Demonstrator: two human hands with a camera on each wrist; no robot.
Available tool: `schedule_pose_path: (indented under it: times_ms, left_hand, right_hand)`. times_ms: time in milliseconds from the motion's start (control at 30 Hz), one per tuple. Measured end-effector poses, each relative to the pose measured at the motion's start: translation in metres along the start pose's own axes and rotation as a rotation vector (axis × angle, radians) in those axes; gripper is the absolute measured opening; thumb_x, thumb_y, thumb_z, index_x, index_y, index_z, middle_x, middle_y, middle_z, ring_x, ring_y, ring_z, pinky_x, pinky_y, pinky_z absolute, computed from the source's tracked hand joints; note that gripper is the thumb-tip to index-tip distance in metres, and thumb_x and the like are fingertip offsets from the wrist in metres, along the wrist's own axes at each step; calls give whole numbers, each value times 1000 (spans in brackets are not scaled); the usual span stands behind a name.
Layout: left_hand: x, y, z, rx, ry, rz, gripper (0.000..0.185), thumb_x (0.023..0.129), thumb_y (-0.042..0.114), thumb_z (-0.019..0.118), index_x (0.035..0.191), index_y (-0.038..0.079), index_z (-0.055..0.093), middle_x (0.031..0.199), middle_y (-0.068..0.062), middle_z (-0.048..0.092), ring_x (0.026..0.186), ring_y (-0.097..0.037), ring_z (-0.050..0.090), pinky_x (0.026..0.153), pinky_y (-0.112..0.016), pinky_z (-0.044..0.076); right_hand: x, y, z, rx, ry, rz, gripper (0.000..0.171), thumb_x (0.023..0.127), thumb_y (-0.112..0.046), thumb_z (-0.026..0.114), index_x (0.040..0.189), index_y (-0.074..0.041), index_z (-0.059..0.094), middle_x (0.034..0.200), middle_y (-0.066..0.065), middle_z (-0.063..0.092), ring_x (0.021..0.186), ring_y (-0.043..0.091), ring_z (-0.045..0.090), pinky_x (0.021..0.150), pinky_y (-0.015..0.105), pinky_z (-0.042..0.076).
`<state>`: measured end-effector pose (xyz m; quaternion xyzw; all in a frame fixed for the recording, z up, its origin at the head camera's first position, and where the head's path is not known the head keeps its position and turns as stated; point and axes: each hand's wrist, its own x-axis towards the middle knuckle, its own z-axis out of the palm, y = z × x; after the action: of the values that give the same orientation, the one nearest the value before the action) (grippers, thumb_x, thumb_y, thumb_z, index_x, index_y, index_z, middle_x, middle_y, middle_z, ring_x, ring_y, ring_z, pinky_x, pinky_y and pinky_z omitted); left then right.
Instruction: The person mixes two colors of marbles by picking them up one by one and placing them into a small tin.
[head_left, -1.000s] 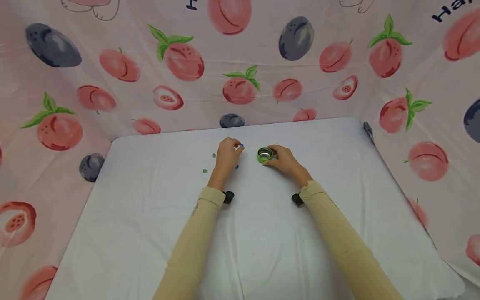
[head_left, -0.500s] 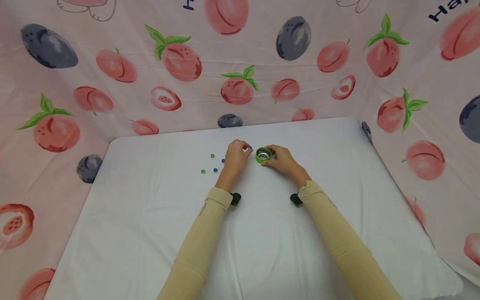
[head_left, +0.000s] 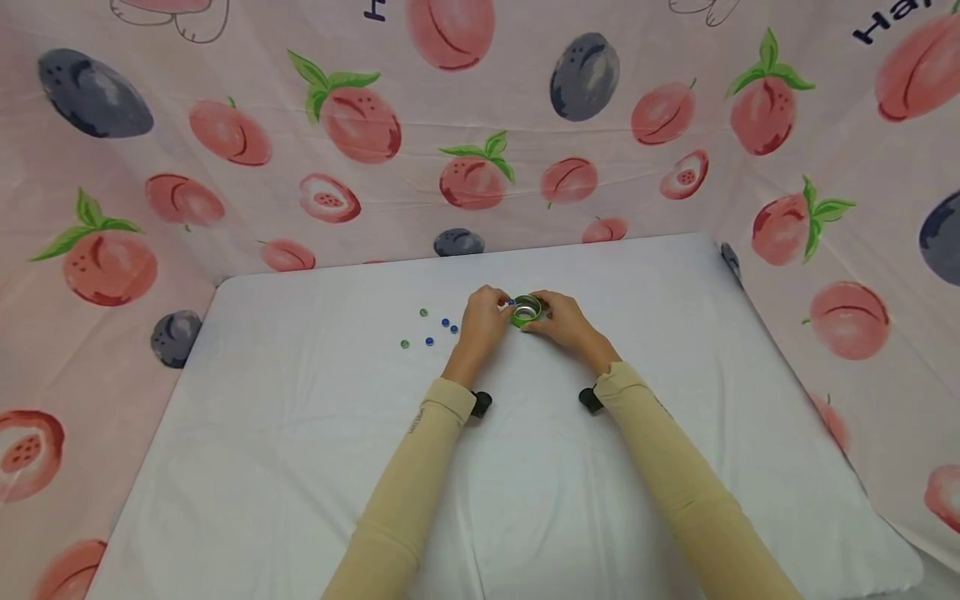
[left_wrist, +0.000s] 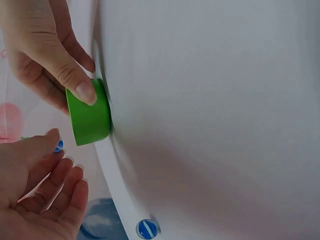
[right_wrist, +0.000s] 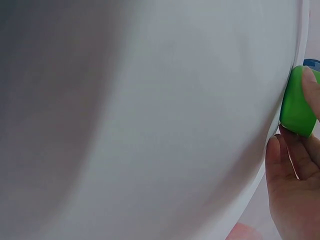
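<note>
In the head view my left hand (head_left: 483,323) pinches a blue glass marble (left_wrist: 59,145) between thumb and fingertips, right at the left rim of a low round green cup (head_left: 527,317) with a silvery inside. The cup stands upright on the white table. My right hand (head_left: 567,322) grips it from the right; in the left wrist view its thumb presses the near wall of the green cup (left_wrist: 90,120). Left of my left hand lie blue marbles (head_left: 430,342) and green marbles (head_left: 405,343). A blue marble with a white streak (left_wrist: 147,229) shows in the left wrist view.
The white cloth-covered table (head_left: 300,467) has light creases. A pink curtain (head_left: 525,225) with printed fruit stands along its back and sides. Black wrist cameras, such as the left wrist camera (head_left: 482,405), sit at both cuffs.
My left hand has moved right to the cup's rim with the blue marble, uncovering several marbles on the table. My right hand keeps holding the cup in place.
</note>
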<state>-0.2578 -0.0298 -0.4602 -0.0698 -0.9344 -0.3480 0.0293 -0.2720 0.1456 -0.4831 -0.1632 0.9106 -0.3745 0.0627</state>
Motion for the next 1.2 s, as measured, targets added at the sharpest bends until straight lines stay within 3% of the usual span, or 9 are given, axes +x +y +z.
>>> schedule_pose_path:
  times_ms: [667,900,1200]
  left_hand:
    - [-2,-4,8,-8,4,6,23,101,11,73,117,-5,75,112,-20,70,107,-32,68,91,-42,57]
    - [-3,-11,-8,-6,42,-10,27,101,14,74,121,-3,75,114,-19,71,107,-32,68,92,-41,57]
    - [-5,-36,-39,-1,104,-53,29,101,13,74,122,-6,74,114,-21,69,106,-34,66,90,-42,56]
  right_hand:
    - [1,1,2,-6,6,-2,62,94,-16,82,145,8,56,138,26,64,123,37,62,105,49,51]
    - [0,0,1,0,-2,25,65,94,-17,82,147,8,53,142,27,61,124,39,62,106,50,51]
    - [1,3,1,17,-2,-2,62,93,-15,83,144,7,56,137,25,65,121,37,61,105,49,50]
